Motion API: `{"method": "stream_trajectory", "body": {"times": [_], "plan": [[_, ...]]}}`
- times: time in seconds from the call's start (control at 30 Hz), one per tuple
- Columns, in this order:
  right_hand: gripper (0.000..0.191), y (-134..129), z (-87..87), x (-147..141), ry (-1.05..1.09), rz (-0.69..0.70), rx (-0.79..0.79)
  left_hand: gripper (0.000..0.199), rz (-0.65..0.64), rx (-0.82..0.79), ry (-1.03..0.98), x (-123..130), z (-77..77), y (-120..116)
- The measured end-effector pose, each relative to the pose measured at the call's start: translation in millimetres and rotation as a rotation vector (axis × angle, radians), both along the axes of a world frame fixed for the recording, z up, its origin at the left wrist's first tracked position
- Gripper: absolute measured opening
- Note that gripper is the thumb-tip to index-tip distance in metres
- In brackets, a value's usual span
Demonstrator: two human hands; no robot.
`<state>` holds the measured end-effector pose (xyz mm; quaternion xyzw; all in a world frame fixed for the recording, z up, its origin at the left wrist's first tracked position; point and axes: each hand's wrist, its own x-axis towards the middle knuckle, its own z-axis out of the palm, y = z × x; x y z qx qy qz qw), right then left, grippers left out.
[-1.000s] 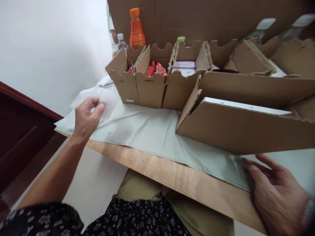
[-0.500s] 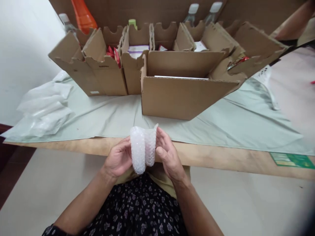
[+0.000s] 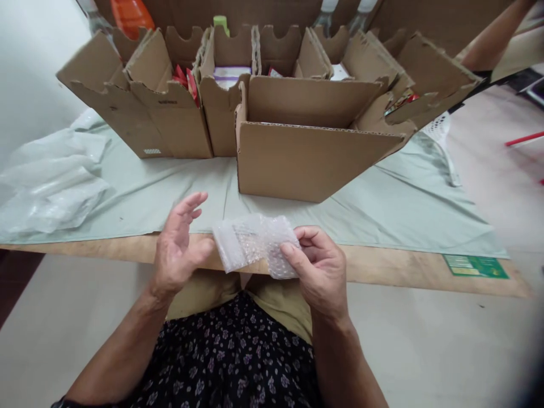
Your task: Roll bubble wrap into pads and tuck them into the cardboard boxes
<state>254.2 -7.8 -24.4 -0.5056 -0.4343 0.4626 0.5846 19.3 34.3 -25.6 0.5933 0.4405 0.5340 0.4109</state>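
Observation:
A strip of clear bubble wrap (image 3: pixel 255 243) hangs over the table's front edge, partly unrolled, with a folded part at its left end. My right hand (image 3: pixel 321 266) pinches its right end between thumb and fingers. To the left, my left hand (image 3: pixel 178 243) is off the wrap, its fingers apart and nothing in it. Whether anything lies inside the wrap I cannot tell.
Cardboard bins (image 3: pixel 165 119) stand in a row at the back, a wider cardboard box (image 3: pixel 314 161) before them. Crumpled clear plastic (image 3: pixel 55 175) lies at left. A green card (image 3: pixel 475 266) is on the wooden edge at right. Another person's arm (image 3: pixel 495 37) shows behind.
The rolled bubble wrap, between both hands before, has opened into a flatter strip. My left hand has let go and moved left; my right hand has shifted right with the wrap.

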Motion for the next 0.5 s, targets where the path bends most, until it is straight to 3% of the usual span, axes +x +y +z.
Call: {"method": "stream_trajectory", "body": {"times": [0.13,0.23,0.33,0.4,0.5], "plan": [[0.023,-5,17.4,-4,-0.016,0.12,0.053,0.091,-0.278,0.063,0.318,14,30.2,11],[0.019,-12,29.7,1,-0.023,0.102,0.121,0.068,-0.528,-0.011,0.398,23,35.1,25],[0.019,-13,36.3,15,-0.019,-0.14,0.214,0.022,-0.694,-0.128,0.475,21,22.6,30],[0.022,-11,36.0,30,0.02,-0.348,0.272,0.017,-0.746,-0.212,0.523,12,12.5,26],[0.026,-5,28.6,53,0.047,-0.611,0.288,0.017,-0.701,-0.346,0.547,-9,4.4,16]]}}
